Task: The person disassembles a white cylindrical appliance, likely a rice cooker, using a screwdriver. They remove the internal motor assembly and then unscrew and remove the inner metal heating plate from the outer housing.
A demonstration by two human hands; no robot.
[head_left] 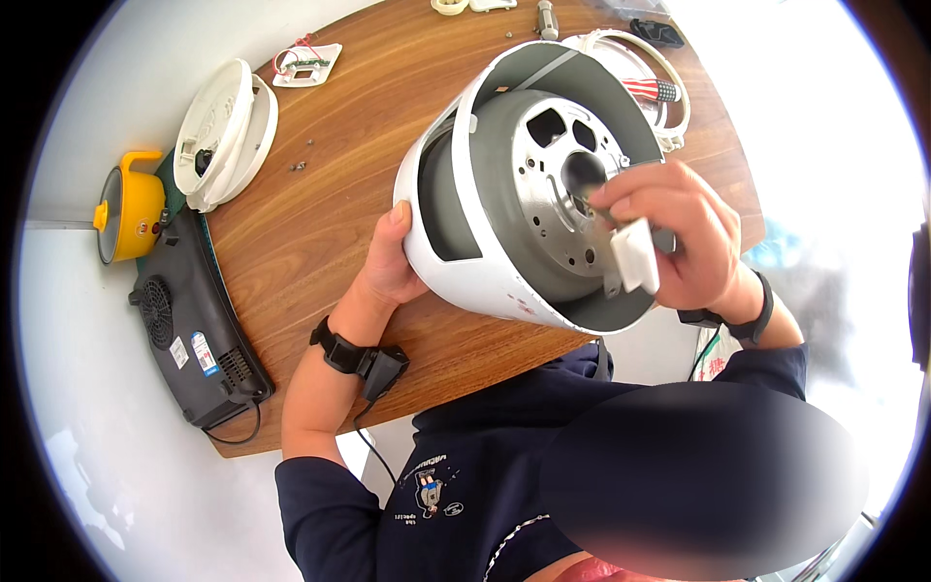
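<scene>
Over by the left edge of the counter (339,194), a yellow pot (143,209) stands beyond a black slab-shaped unit (194,320); white cover parts (215,116) rest toward the far-left corner. Loose screws (299,167) lie inward of them, a small white panel (326,60) by the far edge.

Now the action, at the near edge: the left hand (390,260) sets its thumb against the white shell (451,286), fingers out of sight, so whether that grip clamps, nobody can tell. The shell tips toward the person, metal plate (539,199) exposed. And here's the right hand (693,228), its grip closed on a small white piece (635,254), fingertips blurred at the plate's central hole!

This looks like fitting or freeing that piece; the next move seems to call for a steady shell and careful fingers. A round white lid (678,131) sits toward the far-right corner.
</scene>
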